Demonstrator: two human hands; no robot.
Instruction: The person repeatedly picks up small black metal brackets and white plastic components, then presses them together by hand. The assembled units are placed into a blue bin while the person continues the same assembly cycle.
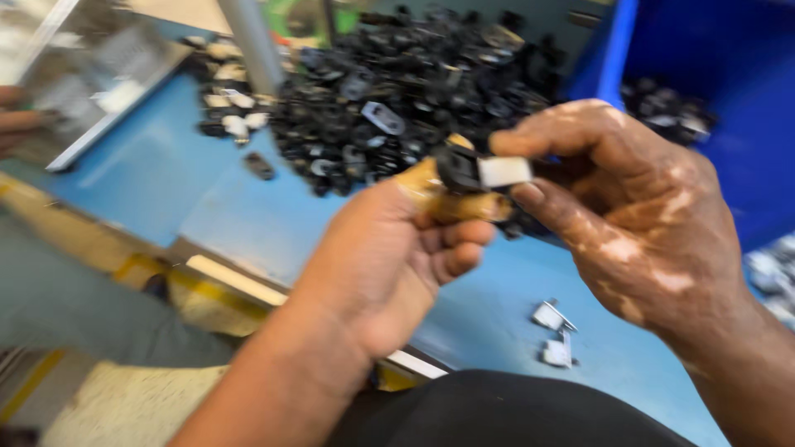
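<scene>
Both hands are raised over a blue table [240,215]. One small black part [458,168] is pinched by the left hand [397,248]; a white piece [505,171] on it is nipped by the right hand [638,207]. Two white parts [553,331] lie below, near the table edge. A black parts heap [389,91] lies beyond, a blue bin [712,91] to its right.

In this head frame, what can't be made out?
- Black part with white piece: motion blur hides how they join.
- Left hand fingertips: wrapped in tan tape, and the grip is unclear.
- Right hand: palm side hidden.
- Blue bin: cut off by the frame edge.
- Black pile: single parts too blurred.
</scene>
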